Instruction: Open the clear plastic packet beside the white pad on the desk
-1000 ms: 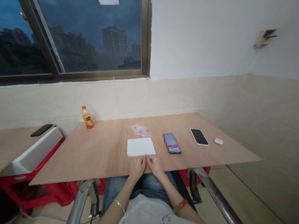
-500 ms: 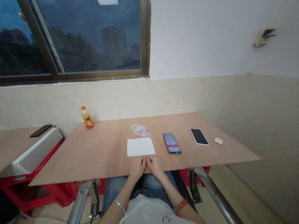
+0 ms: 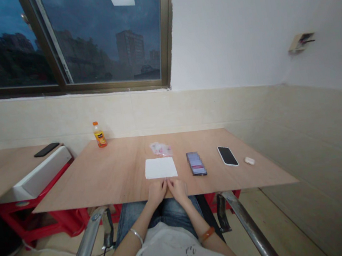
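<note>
A bare wooden surface (image 3: 108, 178) carries a white sheet (image 3: 160, 168) near its front edge, with both hands (image 3: 167, 190) resting flat just before it. Beyond the sheet lies a small clear packet (image 3: 161, 149). To the right lie two phones (image 3: 196, 163) (image 3: 227, 155) and a white earbud case (image 3: 249, 160). A juice bottle (image 3: 99, 135) stands at the far left corner.

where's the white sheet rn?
In the head view the white sheet lies flat on the table, just beyond the fingertips of the left hand and right hand, with the plastic packet behind it and the phone to its right.
</note>
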A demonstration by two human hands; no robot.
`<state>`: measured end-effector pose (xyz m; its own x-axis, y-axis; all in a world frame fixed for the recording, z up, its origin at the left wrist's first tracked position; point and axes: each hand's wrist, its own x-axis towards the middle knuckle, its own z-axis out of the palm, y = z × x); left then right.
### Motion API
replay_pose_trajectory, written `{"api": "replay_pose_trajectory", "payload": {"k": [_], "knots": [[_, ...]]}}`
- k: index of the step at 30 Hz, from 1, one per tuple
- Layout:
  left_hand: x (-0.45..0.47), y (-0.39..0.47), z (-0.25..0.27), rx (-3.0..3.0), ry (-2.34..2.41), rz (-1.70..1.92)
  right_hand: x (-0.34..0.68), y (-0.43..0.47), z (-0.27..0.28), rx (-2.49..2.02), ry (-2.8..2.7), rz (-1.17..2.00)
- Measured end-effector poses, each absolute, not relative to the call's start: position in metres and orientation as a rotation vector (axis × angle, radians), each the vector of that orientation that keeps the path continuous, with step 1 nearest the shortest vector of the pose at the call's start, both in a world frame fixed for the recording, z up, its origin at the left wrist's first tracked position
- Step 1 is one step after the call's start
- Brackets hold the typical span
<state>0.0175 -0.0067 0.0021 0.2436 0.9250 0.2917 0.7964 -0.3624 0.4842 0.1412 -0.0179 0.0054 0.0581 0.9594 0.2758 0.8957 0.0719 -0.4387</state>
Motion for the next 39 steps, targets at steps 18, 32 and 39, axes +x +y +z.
{"api": "replay_pose_trajectory", "payload": {"k": [18,32,39], "knots": [[0.0177,-0.0052,0.0001,2.268,1.642,0.758,0.1416,-0.0188,0.0071,-1.856,-1.878,0.148],[0.0179,-0.0069,0.0049,2.247,1.629,0.731,0.1413,-0.0189,0.0079,-1.848,-1.862,0.174],[0.0168,-0.0070,0.0035,2.248,1.589,0.786,0.1409,-0.0181,0.0060,-1.853,-1.865,0.170]]}}
